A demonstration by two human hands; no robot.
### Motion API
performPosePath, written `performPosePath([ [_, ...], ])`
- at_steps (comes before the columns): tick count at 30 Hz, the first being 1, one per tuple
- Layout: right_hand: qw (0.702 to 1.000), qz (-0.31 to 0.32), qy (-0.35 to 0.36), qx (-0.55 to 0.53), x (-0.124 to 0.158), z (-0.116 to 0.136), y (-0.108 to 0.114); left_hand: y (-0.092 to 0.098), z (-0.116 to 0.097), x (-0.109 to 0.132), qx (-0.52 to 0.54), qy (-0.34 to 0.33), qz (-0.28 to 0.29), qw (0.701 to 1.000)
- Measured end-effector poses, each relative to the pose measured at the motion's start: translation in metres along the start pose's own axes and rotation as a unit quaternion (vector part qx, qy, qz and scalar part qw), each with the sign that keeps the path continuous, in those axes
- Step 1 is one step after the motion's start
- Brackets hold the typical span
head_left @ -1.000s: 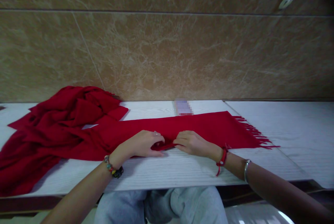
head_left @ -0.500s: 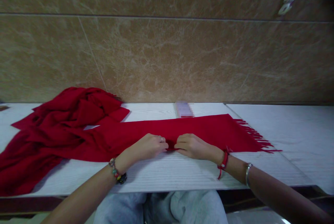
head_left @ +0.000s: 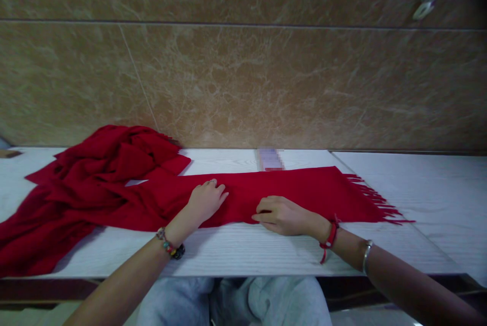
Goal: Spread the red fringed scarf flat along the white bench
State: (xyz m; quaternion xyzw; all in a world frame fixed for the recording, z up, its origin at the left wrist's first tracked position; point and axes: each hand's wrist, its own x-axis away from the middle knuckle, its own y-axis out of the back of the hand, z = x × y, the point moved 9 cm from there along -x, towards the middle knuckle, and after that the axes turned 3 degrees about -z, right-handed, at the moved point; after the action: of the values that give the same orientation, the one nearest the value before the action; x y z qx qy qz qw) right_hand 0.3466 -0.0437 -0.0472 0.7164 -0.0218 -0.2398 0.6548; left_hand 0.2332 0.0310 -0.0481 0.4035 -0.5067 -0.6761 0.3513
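Red scarf [head_left: 300, 191] runs left-right under loosely spread left hand [head_left: 206, 201]. Right hand [head_left: 282, 215], nearer fringe [head_left: 375, 202], curls at scarf's near edge; cannot tell if pinching.

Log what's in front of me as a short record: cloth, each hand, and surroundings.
Cloth: red, flat and fringed at right, bunched at left
Left hand: on the cloth's flat part, loosely open
Right hand: at the cloth's near edge, partly curled
Worn on left: beaded bracelet
Worn on right: red band, silver bangle
Surface: white table
Beyond cloth: small pixelated item
Background: brown marbled wall
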Motion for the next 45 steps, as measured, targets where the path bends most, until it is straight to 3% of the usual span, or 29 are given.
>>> performPosePath([
  [6,0.997,-0.002,-0.042,-0.058,-0.003,-0.006,0.003,0.006,-0.049,0.009,0.094,-0.209,0.009,0.973],
  [8,0.997,0.005,-0.041,-0.069,-0.003,-0.006,0.003,0.002,-0.042,0.007,0.093,-0.174,0.018,0.980],
  [11,0.996,0.013,-0.035,-0.076,-0.002,-0.005,0.003,-0.007,-0.002,0.001,0.038,-0.006,0.035,0.999],
  [14,0.997,0.017,-0.031,-0.074,-0.002,-0.005,0.003,-0.013,0.038,0.007,-0.018,0.154,0.054,0.986],
  [17,0.996,0.022,-0.031,-0.076,-0.003,-0.005,0.003,-0.015,0.052,0.012,-0.040,0.220,0.055,0.973],
  [19,0.995,0.024,-0.039,-0.084,-0.003,-0.006,0.003,-0.018,0.042,0.008,-0.027,0.180,0.048,0.982],
  [22,0.993,0.025,-0.056,-0.101,-0.003,-0.008,0.002,-0.025,0.005,-0.001,0.047,0.006,0.061,0.997],
  [24,0.992,0.025,-0.061,-0.110,-0.003,-0.009,0.001,-0.030,-0.005,-0.004,0.095,-0.054,0.088,0.990],
  [26,0.991,0.023,-0.061,-0.115,-0.002,-0.009,0.001,-0.037,0.011,-0.007,0.111,0.001,0.118,0.987],
  [30,0.991,0.017,-0.064,-0.120,-0.003,-0.009,0.002,-0.048,0.068,0.001,0.089,0.209,0.158,0.961],
  [32,0.990,0.016,-0.070,-0.125,-0.003,-0.010,0.002,-0.048,0.081,0.004,0.078,0.246,0.147,0.955],
  [34,0.988,0.015,-0.079,-0.135,-0.002,-0.012,0.003,-0.045,0.080,0.003,0.062,0.230,0.114,0.965],
  [37,0.983,-0.006,-0.110,-0.144,0.000,-0.021,0.004,-0.040,0.061,-0.002,0.051,0.156,0.068,0.984],
  [41,0.979,-0.043,-0.177,-0.087,-0.008,-0.042,-0.001,-0.050,0.043,-0.003,0.094,0.114,0.106,0.983],
  [45,0.974,-0.028,-0.224,-0.025,-0.045,-0.056,-0.022,-0.054,0.045,-0.001,0.107,0.125,0.131,0.978],
])
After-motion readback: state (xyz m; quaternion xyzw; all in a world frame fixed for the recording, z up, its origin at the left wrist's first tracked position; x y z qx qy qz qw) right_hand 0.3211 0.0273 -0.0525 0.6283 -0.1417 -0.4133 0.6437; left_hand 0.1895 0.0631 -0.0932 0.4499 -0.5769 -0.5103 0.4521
